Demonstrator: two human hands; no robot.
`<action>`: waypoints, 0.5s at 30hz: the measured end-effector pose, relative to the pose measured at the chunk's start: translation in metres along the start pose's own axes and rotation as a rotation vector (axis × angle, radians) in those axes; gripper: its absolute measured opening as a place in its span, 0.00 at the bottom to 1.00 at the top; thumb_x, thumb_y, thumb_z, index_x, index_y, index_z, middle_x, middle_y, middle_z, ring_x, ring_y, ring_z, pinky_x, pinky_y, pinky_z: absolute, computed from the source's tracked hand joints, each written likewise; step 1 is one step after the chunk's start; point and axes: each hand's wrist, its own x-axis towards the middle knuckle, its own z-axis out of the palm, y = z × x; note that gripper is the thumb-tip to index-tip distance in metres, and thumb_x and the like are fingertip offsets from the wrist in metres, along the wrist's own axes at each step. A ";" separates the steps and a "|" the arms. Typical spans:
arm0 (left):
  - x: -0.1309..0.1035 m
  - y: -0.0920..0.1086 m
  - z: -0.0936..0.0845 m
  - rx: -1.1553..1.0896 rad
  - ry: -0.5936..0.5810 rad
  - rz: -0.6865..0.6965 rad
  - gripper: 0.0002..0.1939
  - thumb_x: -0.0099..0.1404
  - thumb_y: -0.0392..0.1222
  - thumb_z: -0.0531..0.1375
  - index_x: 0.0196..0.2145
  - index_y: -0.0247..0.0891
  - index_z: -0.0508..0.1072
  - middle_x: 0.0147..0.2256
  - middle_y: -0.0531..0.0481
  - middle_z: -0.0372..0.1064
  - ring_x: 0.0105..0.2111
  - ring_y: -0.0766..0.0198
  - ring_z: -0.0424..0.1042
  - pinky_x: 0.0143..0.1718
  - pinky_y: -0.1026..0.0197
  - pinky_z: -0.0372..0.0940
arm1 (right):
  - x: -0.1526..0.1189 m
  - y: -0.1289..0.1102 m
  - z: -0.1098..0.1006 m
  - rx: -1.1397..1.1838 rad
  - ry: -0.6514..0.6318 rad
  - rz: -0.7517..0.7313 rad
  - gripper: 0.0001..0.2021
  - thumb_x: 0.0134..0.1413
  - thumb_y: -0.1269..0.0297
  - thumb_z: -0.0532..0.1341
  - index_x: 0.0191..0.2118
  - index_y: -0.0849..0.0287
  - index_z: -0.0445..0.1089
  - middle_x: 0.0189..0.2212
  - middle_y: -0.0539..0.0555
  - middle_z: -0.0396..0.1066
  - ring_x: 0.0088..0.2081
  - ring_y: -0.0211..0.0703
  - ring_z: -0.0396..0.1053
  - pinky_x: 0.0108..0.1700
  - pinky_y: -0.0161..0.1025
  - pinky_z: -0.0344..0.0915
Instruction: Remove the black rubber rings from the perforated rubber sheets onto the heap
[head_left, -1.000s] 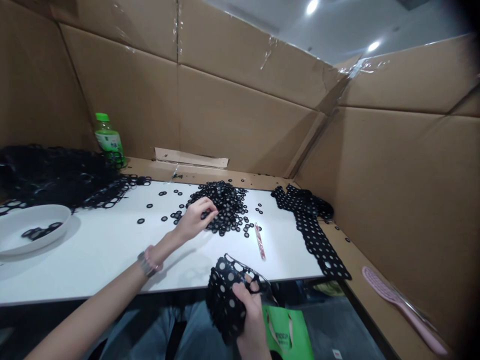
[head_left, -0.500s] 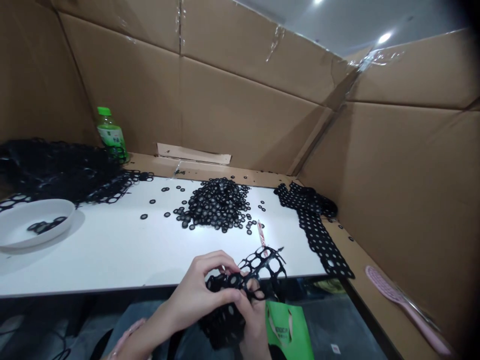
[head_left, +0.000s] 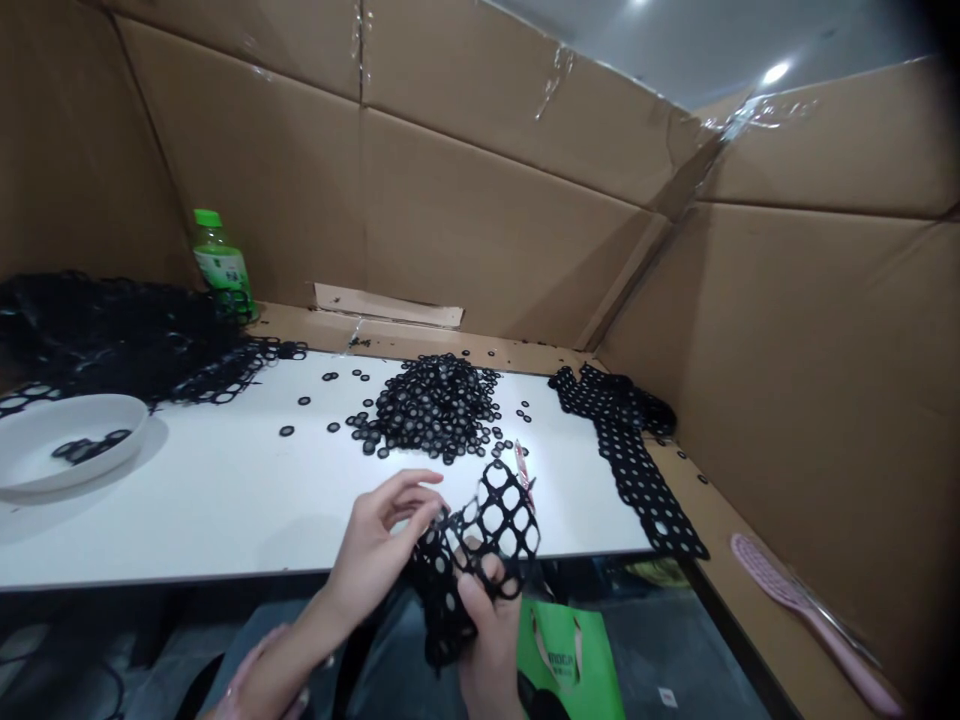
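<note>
Right hand (head_left: 487,640) is gripping a black punched sheet (head_left: 480,540) from below, thumb pressed up on it, right at the near edge of the table (head_left: 225,500) and partly hanging down over the lap. Left hand (head_left: 382,545) is on the sheet's left edge, fingers half curled and pinching at it, index finger lifted. The sheet's floppy, rubbery-looking stuff. Its upper part is just an open grid of big empty holes, while the lower part that droops below the table edge has smaller holes showing pale dots.

Just past the sheet there's a thin red-and-white stick (head_left: 523,470) lying on the white top, and beyond that a pile of small black rings (head_left: 435,405) with strays scattered around. Off to the right a long strip (head_left: 637,460) of the same dotted material runs over the table edge. Far left there's a white bowl (head_left: 67,450) with a few rings in it, and a big heap of emptied black mesh (head_left: 112,335) behind it.

Writing: the green-capped bottle (head_left: 220,262) has a label, but it's too small to read. The green bag (head_left: 570,660) under the table has pale lettering that I can't make out. Pink brush (head_left: 810,620) at far right, cardboard walls all round.
</note>
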 end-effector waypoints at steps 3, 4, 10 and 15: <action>0.042 -0.016 -0.024 0.052 0.186 0.085 0.09 0.59 0.42 0.57 0.36 0.35 0.70 0.31 0.49 0.73 0.29 0.64 0.73 0.33 0.64 0.69 | 0.004 -0.007 -0.013 0.219 -0.037 0.086 0.06 0.36 0.65 0.64 0.22 0.55 0.64 0.21 0.47 0.69 0.28 0.42 0.69 0.37 0.41 0.66; 0.058 -0.024 -0.031 0.116 0.246 0.135 0.10 0.60 0.42 0.56 0.37 0.34 0.69 0.32 0.48 0.73 0.32 0.63 0.73 0.37 0.63 0.69 | 0.006 -0.009 -0.018 0.254 -0.053 0.115 0.05 0.36 0.66 0.62 0.21 0.55 0.64 0.19 0.46 0.68 0.26 0.41 0.68 0.36 0.41 0.66; 0.121 -0.068 -0.028 0.558 -0.046 0.281 0.09 0.59 0.38 0.54 0.32 0.39 0.74 0.34 0.49 0.75 0.35 0.58 0.73 0.42 0.56 0.65 | 0.015 -0.011 -0.028 0.275 -0.035 0.249 0.04 0.37 0.64 0.58 0.22 0.55 0.69 0.19 0.48 0.69 0.28 0.45 0.70 0.35 0.41 0.66; 0.097 -0.041 -0.008 0.498 -0.089 0.314 0.09 0.61 0.40 0.54 0.34 0.38 0.74 0.44 0.46 0.71 0.48 0.55 0.65 0.50 0.52 0.57 | 0.019 -0.003 -0.024 0.198 -0.105 0.221 0.07 0.39 0.58 0.59 0.22 0.55 0.68 0.20 0.49 0.69 0.28 0.45 0.69 0.35 0.42 0.66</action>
